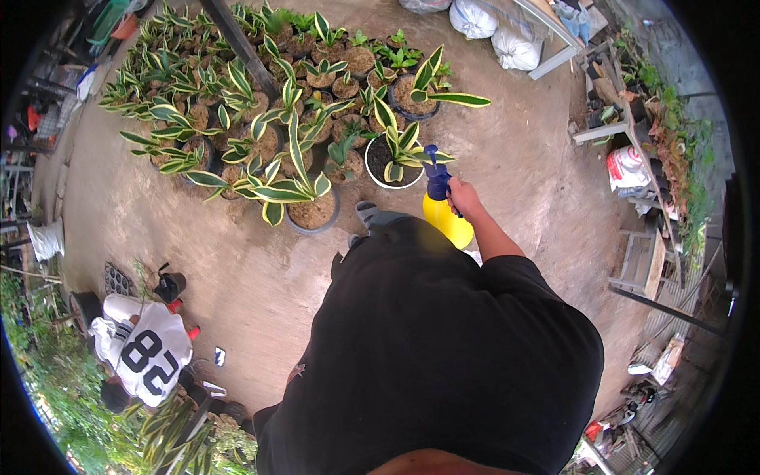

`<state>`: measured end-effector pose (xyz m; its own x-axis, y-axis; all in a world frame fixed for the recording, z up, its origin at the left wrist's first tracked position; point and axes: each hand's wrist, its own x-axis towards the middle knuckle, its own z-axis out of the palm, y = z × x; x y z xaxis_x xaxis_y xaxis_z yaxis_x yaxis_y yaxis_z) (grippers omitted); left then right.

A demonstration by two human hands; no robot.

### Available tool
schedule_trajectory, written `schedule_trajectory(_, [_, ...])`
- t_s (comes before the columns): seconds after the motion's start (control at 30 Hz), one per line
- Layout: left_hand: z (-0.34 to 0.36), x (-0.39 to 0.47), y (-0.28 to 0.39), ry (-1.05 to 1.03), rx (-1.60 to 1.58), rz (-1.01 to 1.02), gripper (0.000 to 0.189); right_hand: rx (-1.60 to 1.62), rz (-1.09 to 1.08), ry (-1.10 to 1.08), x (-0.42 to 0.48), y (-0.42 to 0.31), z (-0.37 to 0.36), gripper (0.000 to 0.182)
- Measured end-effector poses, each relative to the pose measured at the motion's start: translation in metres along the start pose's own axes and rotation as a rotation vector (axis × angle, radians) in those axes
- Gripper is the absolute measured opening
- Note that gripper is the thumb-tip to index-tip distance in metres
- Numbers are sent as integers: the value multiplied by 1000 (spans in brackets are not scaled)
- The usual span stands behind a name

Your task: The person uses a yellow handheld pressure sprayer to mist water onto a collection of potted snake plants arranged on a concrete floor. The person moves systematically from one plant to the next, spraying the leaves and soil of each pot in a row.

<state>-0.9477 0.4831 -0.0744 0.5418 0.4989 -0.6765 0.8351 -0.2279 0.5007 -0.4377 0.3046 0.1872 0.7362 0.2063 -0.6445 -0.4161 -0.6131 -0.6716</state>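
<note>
My right hand (462, 197) is closed around the handle of a yellow pump sprayer (445, 217) with a dark blue head. The sprayer is upright, its nozzle close to the leaves of a variegated snake plant (399, 145) in a white-rimmed pot (373, 171) of dark soil. Left of that stands a larger snake plant (295, 185) in a grey pot (336, 217). Another one, in a dark pot (414, 113), is behind the white-rimmed pot. My left hand is out of view, hidden beyond my black shirt.
Many potted plants (237, 119) crowd the floor ahead, with a dark post (240, 50) among them. A co-worker in a white shirt (148, 350) crouches at the lower left. White sacks (515, 50) lie at the upper right, and a wooden stand (638, 264) is at the right.
</note>
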Motion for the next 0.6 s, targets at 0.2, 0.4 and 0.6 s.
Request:
schedule_trajectory(0.2, [-58, 17, 41, 24, -62, -41, 42, 45, -58, -13, 12, -8, 6, 31])
schedule_trajectory(0.4, [-115, 51, 102, 29, -502, -203, 46, 48, -83, -33, 20, -24, 11, 31])
schedule_trajectory(0.6, [-134, 65, 142, 43, 142, 78, 48, 82, -100, -28, 41, -10, 6, 32])
